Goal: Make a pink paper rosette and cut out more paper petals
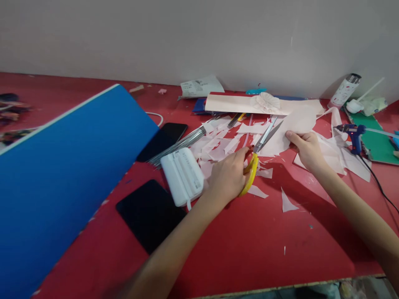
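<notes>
My left hand (229,174) is closed around the yellow handles of a pair of scissors (252,172). The blades are spread and point up and to the right, beside the edge of a pale pink paper piece (301,122). Thumb and fingers of my right hand (307,149) pinch that paper at its lower edge and hold it above the table. Whether the paper lies between the blades, I cannot tell. Under and around the scissors are many pale paper scraps (218,149), and a triangular scrap (288,202) lies nearer to me.
On the red table (264,249), a blue board (71,166) slants across the left. Nearby lie a white power bank (182,176), a black phone (163,141), a black tablet (149,214) and thin wires (181,145). A glue gun (353,135) and a tumbler (345,91) are at right.
</notes>
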`<state>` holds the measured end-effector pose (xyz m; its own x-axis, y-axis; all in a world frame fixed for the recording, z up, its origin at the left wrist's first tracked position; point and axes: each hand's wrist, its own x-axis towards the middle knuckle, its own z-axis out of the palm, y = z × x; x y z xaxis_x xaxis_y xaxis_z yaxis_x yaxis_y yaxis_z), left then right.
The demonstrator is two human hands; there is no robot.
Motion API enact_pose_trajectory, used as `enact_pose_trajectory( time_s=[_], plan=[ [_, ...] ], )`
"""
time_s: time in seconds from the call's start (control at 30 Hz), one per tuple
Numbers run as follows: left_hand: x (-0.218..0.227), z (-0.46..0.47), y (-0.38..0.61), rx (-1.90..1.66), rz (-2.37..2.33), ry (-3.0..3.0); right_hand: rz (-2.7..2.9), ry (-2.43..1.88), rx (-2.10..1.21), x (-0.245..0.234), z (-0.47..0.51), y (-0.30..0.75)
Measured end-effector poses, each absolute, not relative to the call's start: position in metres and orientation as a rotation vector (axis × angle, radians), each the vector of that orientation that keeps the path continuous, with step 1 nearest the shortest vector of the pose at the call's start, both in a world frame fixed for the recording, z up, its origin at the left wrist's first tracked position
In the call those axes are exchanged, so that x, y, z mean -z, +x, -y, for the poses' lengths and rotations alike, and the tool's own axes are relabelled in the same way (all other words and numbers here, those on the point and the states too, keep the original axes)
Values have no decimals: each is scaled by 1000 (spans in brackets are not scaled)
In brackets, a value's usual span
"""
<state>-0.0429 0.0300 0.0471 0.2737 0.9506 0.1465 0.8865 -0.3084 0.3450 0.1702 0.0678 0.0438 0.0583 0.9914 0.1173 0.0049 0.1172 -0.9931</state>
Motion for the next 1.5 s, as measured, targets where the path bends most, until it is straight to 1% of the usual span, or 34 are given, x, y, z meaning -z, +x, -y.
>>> enact_pose_trajectory(
  time_s=[0.5,0.8,1.0,1.5],
  plan=[
    [-48,-30,-43,-503,-1732,2303,1211,-1128,-1081,-43,-68,171],
    [-48,-31,-42,-467,-1716,2325,1240,-1192,-1053,-44,-67,171],
    [-47,-31,-43,-521,-1693,2344,1246,-1174,-1041,-46,-68,172],
    [-44,-33,-45,-528,-1683,2339,1250,-1154,-1076,-43,-67,171]
  ],
)
